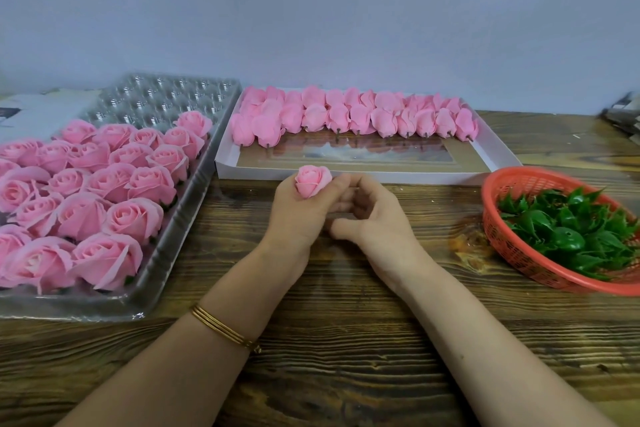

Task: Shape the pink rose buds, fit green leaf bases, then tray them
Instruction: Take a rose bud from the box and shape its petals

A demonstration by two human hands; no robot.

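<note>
- I see the left hand [298, 215] curled round a pink rose bud [312, 180], holding it upright above the wooden table [346, 340], just in front of the white box [363, 175].
- The right hand [375, 215] sits against the left, fingers bent in, their tips at the bud's side. I cannot tell whether it pinches a petal or only touches.
- I see no green under this bud, though the fingers hide its base, so I judge I am in the shaping step, with the petals close to formed.
- One band of unshaped buds [346, 115] lies along the far side of the box.
- The green leaf bases [568, 232] are heaped in the red basket [486, 218], well apart to the right.
- Next, I reckon, the right hand must let go, reach to the basket and pick out a single base, while the left keeps the bud steady without crushing it.
- The clear tray [180, 215] on the left holds rows of finished roses [114, 184]. Its far pockets look empty, so the fitted bud would go there.
</note>
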